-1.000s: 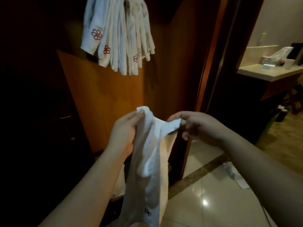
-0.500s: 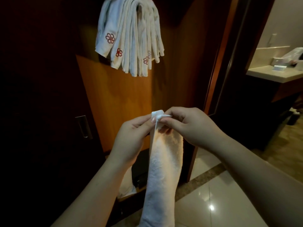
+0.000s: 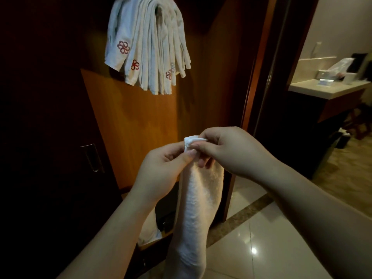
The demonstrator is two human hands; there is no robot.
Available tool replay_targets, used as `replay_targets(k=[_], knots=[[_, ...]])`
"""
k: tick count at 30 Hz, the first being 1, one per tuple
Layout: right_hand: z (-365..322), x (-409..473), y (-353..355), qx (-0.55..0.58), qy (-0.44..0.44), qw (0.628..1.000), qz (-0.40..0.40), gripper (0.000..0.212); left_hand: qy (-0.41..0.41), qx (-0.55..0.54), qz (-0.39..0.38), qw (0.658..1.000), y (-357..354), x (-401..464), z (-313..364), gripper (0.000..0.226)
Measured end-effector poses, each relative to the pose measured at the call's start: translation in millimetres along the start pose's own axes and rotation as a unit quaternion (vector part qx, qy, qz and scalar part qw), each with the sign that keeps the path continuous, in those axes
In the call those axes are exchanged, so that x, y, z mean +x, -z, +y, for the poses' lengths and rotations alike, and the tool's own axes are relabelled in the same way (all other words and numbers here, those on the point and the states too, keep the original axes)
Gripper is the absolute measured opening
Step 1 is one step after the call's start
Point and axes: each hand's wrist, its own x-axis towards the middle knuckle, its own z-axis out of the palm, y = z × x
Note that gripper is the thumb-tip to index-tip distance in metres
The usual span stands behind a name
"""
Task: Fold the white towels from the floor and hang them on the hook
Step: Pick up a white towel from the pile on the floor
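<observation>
A white towel (image 3: 198, 206) hangs down in a long narrow fold in front of me. My left hand (image 3: 163, 174) pinches its top corner from the left. My right hand (image 3: 227, 152) pinches the same top corners from the right, so both hands meet at the towel's upper end. Above, a bunch of several white towels (image 3: 149, 47) with red flower marks hangs from a hook that the cloth hides. Another white towel (image 3: 149, 228) lies low by the wooden panel, partly behind my left forearm.
An orange wooden panel (image 3: 136, 125) stands behind the towels, with a dark door and its metal handle (image 3: 91, 158) on the left. A glossy tiled floor (image 3: 261, 244) spreads on the right. A bathroom counter (image 3: 326, 89) shows through the doorway.
My hands came together, bringing the towel's two top corners into one pinch; the towel went from spread and loose to a narrow hanging fold. The view shifted slightly.
</observation>
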Motion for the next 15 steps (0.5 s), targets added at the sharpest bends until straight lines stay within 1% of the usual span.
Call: replay_targets(k=[3,4,7,9,13,15], knots=[[8,2,9,0.057,-0.033,0.995,-0.075,0.020,0.016,-0.011,0.013,1.000,-2,3,-7,0.026],[15,3,12,0.056,-0.042,0.992,-0.106,0.018,0.024,-0.024,0.018,0.999,-2,4,-10,0.026],[45,6,16,-0.056,-0.065,0.977,-0.197,0.013,0.032,-0.047,0.038,0.998,3,6,-18,0.026],[67,5,17,-0.089,-0.094,0.961,-0.246,0.012,0.031,-0.056,0.050,0.997,11,8,-23,0.025],[97,-3,14,-0.143,-0.112,0.940,-0.289,0.011,0.045,-0.069,0.078,0.993,25,12,-32,0.023],[105,-7,15,-0.193,-0.117,0.936,-0.269,0.017,0.046,-0.064,0.091,0.993,30,13,-35,0.022]])
